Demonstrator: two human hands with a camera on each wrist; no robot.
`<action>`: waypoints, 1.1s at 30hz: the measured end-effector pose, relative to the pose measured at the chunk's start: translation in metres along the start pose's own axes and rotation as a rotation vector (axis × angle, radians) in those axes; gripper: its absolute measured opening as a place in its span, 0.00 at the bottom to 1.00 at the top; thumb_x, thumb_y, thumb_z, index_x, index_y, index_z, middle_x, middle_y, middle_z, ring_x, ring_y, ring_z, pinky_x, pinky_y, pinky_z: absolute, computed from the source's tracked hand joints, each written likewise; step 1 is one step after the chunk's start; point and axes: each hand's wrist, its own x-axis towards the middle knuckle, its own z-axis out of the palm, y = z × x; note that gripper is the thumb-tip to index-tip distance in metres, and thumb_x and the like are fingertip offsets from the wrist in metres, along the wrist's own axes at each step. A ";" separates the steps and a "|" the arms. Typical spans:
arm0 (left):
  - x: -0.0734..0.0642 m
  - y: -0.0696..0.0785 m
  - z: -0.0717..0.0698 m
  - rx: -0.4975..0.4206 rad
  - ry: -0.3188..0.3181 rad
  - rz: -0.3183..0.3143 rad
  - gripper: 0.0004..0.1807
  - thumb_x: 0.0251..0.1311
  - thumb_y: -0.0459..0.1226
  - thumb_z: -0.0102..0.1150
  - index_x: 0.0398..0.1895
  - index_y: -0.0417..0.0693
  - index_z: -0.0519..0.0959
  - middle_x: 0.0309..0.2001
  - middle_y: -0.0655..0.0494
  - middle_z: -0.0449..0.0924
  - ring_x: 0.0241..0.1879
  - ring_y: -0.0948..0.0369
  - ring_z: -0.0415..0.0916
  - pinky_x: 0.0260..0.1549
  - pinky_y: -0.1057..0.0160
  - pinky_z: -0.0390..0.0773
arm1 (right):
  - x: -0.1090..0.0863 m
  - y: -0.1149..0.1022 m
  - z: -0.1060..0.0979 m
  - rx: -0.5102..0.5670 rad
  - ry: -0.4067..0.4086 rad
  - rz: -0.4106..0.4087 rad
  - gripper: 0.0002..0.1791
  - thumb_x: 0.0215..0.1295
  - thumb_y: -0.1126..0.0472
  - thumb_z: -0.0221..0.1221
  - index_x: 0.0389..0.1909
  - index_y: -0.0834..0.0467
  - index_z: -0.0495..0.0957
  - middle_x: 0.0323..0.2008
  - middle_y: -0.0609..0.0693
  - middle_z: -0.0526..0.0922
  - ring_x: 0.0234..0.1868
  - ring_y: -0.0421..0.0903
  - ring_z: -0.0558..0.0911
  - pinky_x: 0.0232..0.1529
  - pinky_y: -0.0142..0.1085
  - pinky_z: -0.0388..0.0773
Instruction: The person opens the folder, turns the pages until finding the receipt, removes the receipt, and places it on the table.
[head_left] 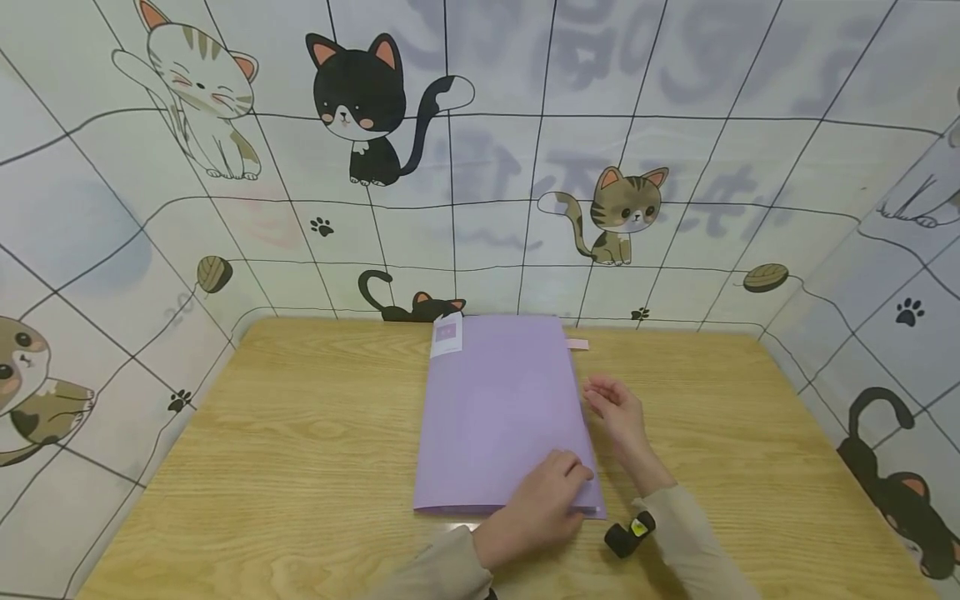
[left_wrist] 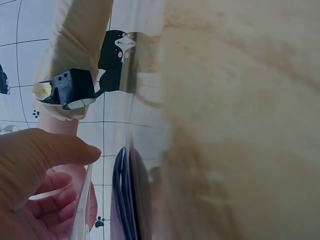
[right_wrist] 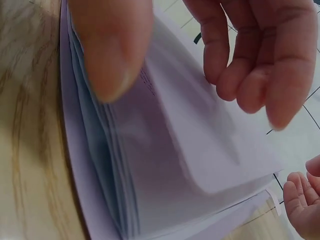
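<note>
A purple folder (head_left: pixel 502 408) lies on the table with a white label (head_left: pixel 447 335) at its upper left corner. My left hand (head_left: pixel 542 500) is over the folder's near right corner. The left wrist view shows the cover's thin edge (left_wrist: pixel 83 207) between the thumb and curled fingers of that hand. My right hand (head_left: pixel 618 417) is beside the folder's right edge, thumb and fingers apart with nothing between them. In the right wrist view, the cover (right_wrist: pixel 200 135) stands raised off layered sheets (right_wrist: pixel 120 170) inside, close to the right thumb (right_wrist: pixel 112 60).
A pink tab (head_left: pixel 577 344) sticks out from the folder's far right side. The wooden table (head_left: pixel 315 433) meets cat-print walls (head_left: pixel 495 167) at the back and both sides. A black wrist camera (head_left: pixel 630 535) sits at the right sleeve.
</note>
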 end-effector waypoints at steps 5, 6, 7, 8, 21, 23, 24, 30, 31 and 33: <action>0.002 0.002 0.003 0.054 0.012 -0.012 0.23 0.32 0.36 0.70 0.38 0.46 0.77 0.36 0.59 0.69 0.36 0.64 0.65 0.37 0.73 0.68 | 0.000 0.001 0.000 -0.005 0.001 0.016 0.19 0.65 0.72 0.52 0.56 0.73 0.66 0.45 0.57 0.79 0.37 0.33 0.79 0.49 0.31 0.75; 0.003 0.002 0.003 0.061 0.009 -0.016 0.23 0.32 0.36 0.70 0.38 0.46 0.77 0.36 0.59 0.69 0.36 0.64 0.65 0.37 0.73 0.68 | 0.000 0.001 0.000 -0.007 0.005 0.021 0.19 0.65 0.72 0.52 0.56 0.72 0.66 0.45 0.57 0.79 0.37 0.33 0.79 0.49 0.31 0.75; 0.003 0.003 0.003 0.068 0.005 -0.019 0.23 0.32 0.35 0.70 0.38 0.46 0.77 0.36 0.59 0.69 0.36 0.64 0.65 0.37 0.73 0.67 | 0.000 0.001 0.000 -0.012 0.002 0.026 0.19 0.65 0.71 0.52 0.56 0.72 0.66 0.46 0.58 0.78 0.37 0.33 0.79 0.48 0.31 0.75; 0.004 0.003 0.003 0.075 0.002 -0.022 0.23 0.32 0.35 0.70 0.38 0.46 0.77 0.36 0.59 0.69 0.36 0.64 0.66 0.37 0.73 0.68 | 0.000 0.000 0.000 -0.012 0.003 0.029 0.19 0.65 0.71 0.52 0.56 0.72 0.67 0.46 0.58 0.78 0.37 0.33 0.79 0.48 0.30 0.76; 0.008 0.008 -0.015 0.038 0.115 -0.018 0.18 0.36 0.35 0.67 0.36 0.45 0.78 0.36 0.58 0.72 0.36 0.63 0.67 0.35 0.74 0.69 | 0.000 -0.001 -0.003 -0.005 -0.031 0.045 0.19 0.66 0.69 0.52 0.56 0.71 0.66 0.43 0.50 0.80 0.40 0.35 0.80 0.46 0.26 0.75; 0.008 0.009 -0.021 0.013 0.155 -0.018 0.18 0.35 0.34 0.67 0.36 0.44 0.79 0.36 0.57 0.73 0.36 0.63 0.68 0.36 0.75 0.70 | 0.000 -0.001 -0.003 -0.012 -0.051 0.042 0.19 0.66 0.69 0.52 0.56 0.71 0.65 0.40 0.47 0.80 0.39 0.34 0.79 0.44 0.25 0.75; 0.009 0.010 -0.024 0.002 0.177 -0.018 0.18 0.35 0.34 0.66 0.36 0.44 0.79 0.35 0.57 0.73 0.36 0.63 0.68 0.36 0.75 0.70 | 0.000 -0.001 -0.003 -0.027 -0.063 0.036 0.19 0.66 0.68 0.52 0.57 0.71 0.65 0.39 0.45 0.79 0.38 0.33 0.79 0.44 0.25 0.75; 0.010 0.012 -0.042 -0.051 0.295 -0.016 0.16 0.35 0.30 0.63 0.34 0.42 0.79 0.35 0.56 0.73 0.37 0.62 0.70 0.35 0.75 0.72 | 0.002 0.000 0.005 -0.113 -0.110 -0.008 0.19 0.66 0.69 0.50 0.56 0.73 0.66 0.40 0.50 0.80 0.35 0.32 0.78 0.40 0.26 0.75; 0.010 0.012 -0.045 -0.055 0.311 -0.015 0.16 0.35 0.30 0.62 0.34 0.42 0.79 0.36 0.55 0.74 0.37 0.62 0.70 0.35 0.75 0.73 | 0.002 0.000 0.006 -0.119 -0.117 -0.003 0.18 0.67 0.69 0.50 0.56 0.72 0.66 0.42 0.53 0.80 0.35 0.33 0.78 0.39 0.26 0.76; 0.010 0.013 -0.051 -0.042 0.344 -0.015 0.16 0.34 0.30 0.62 0.34 0.42 0.78 0.36 0.55 0.74 0.37 0.61 0.71 0.36 0.75 0.73 | 0.002 0.000 0.010 -0.149 -0.124 -0.003 0.18 0.67 0.69 0.49 0.56 0.72 0.66 0.46 0.60 0.78 0.35 0.34 0.77 0.38 0.27 0.76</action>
